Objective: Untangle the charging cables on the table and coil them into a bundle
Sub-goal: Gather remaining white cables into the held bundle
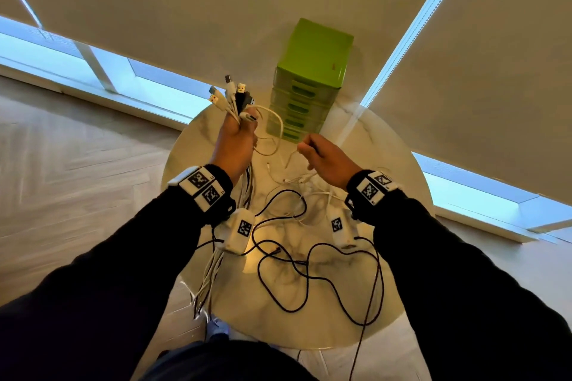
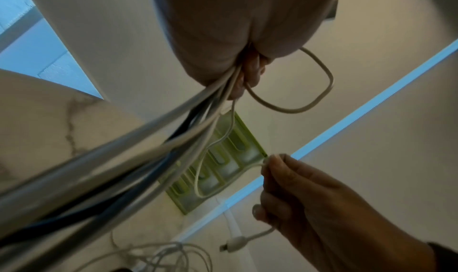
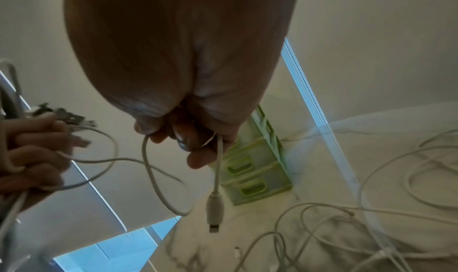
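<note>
My left hand (image 1: 236, 136) is raised above the round marble table (image 1: 399, 294) and grips a bundle of white and dark cables (image 1: 230, 96) near their USB plugs, which stick up above the fist. The cables' lengths hang down past my wrist over the table's left edge (image 1: 210, 272). My right hand (image 1: 322, 155) pinches a thin white cable (image 3: 218, 170) near its end; its small plug (image 3: 213, 215) dangles below the fingers. That cable loops across to the left hand (image 3: 32, 158). Loose white cables (image 3: 371, 217) and a long dark cable (image 1: 315, 275) lie tangled on the table.
A green set of small drawers (image 1: 305, 83) stands at the table's far side, just beyond both hands. Roller blinds and low windows lie behind it. Wooden floor surrounds the table on the left.
</note>
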Motion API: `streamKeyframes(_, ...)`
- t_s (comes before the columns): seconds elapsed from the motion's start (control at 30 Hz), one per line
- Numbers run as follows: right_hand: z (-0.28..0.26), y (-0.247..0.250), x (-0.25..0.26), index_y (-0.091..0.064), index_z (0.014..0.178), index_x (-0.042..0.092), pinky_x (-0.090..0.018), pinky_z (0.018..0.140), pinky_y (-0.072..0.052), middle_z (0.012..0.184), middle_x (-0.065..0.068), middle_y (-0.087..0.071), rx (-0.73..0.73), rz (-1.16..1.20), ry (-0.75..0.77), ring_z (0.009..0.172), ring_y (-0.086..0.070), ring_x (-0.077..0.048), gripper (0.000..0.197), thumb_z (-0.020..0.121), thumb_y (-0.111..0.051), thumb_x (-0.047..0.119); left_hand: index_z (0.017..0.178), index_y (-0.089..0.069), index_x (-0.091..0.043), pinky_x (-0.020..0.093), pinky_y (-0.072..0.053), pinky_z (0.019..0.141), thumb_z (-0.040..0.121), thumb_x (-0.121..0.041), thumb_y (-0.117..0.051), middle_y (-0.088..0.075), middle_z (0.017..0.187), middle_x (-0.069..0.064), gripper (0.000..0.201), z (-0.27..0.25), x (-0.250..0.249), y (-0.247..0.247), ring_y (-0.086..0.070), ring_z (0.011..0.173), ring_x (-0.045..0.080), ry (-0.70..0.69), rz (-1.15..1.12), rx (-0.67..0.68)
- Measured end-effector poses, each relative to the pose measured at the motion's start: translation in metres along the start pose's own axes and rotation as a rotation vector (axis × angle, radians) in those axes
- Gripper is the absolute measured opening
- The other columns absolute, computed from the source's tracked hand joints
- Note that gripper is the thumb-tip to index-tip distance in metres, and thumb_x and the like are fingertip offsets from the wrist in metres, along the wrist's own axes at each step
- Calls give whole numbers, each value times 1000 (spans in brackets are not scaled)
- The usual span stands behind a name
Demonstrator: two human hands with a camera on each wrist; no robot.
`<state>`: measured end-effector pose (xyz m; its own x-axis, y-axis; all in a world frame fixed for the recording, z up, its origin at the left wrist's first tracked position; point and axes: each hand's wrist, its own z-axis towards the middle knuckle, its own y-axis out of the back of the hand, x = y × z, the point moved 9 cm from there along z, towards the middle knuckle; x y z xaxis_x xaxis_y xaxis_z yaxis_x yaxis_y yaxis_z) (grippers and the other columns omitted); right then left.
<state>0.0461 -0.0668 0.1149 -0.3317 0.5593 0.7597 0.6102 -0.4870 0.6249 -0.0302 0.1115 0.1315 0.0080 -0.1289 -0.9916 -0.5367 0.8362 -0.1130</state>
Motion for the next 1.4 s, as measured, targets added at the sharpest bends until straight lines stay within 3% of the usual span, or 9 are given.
streamKeyframes(0.13, -30, 7, -9, -51, 94, 15, -32, 69, -41, 81, 4, -58, 58, -176, -58, 74, -53, -16, 24, 104, -46, 36, 85, -52, -20, 21, -28, 48, 108, -28, -42, -40, 63, -8, 27, -22, -2, -52, -31, 49, 4, 67, -28, 187)
streamKeyframes(0.33, -132, 5, -105, -55, 103, 19, -36, 85, -47, 67, -1, -70, 300, -182, -415, 68, -67, -17, 46, 89, -57, 63, 80, -55, -22, 20, -31, 51, 108, -33, -43, -46, 62, -10, 32, -72, -1, -148, -35, 49, 5, 176, -71, 552)
streamKeyframes(0.53, -212, 31, -140, -37, 140, 30, -34, 97, -45, 109, -1, -69, 88, -114, -508, 103, -62, -18, 60, 91, -61, 55, 83, -57, -20, 22, -34, 51, 107, -30, -47, -48, 62, -11, 28, -145, 21, -234, -36, 48, 5, 289, -49, 829)
streamKeyframes(0.63, -239, 38, -128, -55, 131, 31, -33, 101, -45, 122, 4, -64, -28, -51, -401, 111, -59, -12, 42, 94, -59, 51, 87, -58, -17, 20, -37, 48, 107, -29, -47, -48, 63, -10, 25, -176, 28, -266, -37, 47, 4, 316, -39, 922)
streamKeyframes(0.83, -309, 75, -120, -73, 104, 14, -34, 96, -46, 112, -2, -72, -192, -97, -489, 107, -62, -18, 40, 95, -56, 49, 82, -56, -20, 22, -38, 50, 107, -30, -47, -50, 65, -10, 28, -204, 23, -308, -38, 49, 5, 264, -15, 1005)
streamKeyframes(0.97, -337, 95, -120, -62, 90, 10, -33, 83, -48, 89, -3, -67, -352, -88, -432, 88, -61, -20, 36, 95, -59, 46, 85, -56, -17, 22, -39, 51, 107, -31, -47, -53, 67, -10, 27, -219, 24, -321, -39, 51, 6, 212, 29, 1027)
streamKeyframes(1.13, -333, 77, -104, -50, 110, 14, -36, 73, -51, 94, -9, -65, -407, -82, -343, 83, -62, -24, 36, 102, -41, 48, 92, -62, -12, 25, -43, 52, 103, -32, -54, -52, 66, -2, 25, -227, 41, -319, -45, 51, 9, 171, 171, 962)
streamKeyframes(1.27, -353, 81, -123, -43, 99, 19, -10, 56, -40, 75, 7, -55, -494, -170, -413, 63, -53, -3, 20, 107, -36, 35, 95, -61, -15, 28, -40, 55, 104, -26, -53, -49, 80, 8, 16, -224, 46, -313, -42, 55, 10, 208, 117, 938)
streamKeyframes(1.4, -387, 73, -175, -46, 96, 19, -35, 62, -48, 75, -7, -63, -441, -278, -598, 62, -57, -26, 28, 106, -34, 42, 97, -56, -18, 22, -33, 51, 104, -8, -48, -42, 91, 13, 14, -230, 37, -310, -34, 54, 10, 199, 58, 1039)
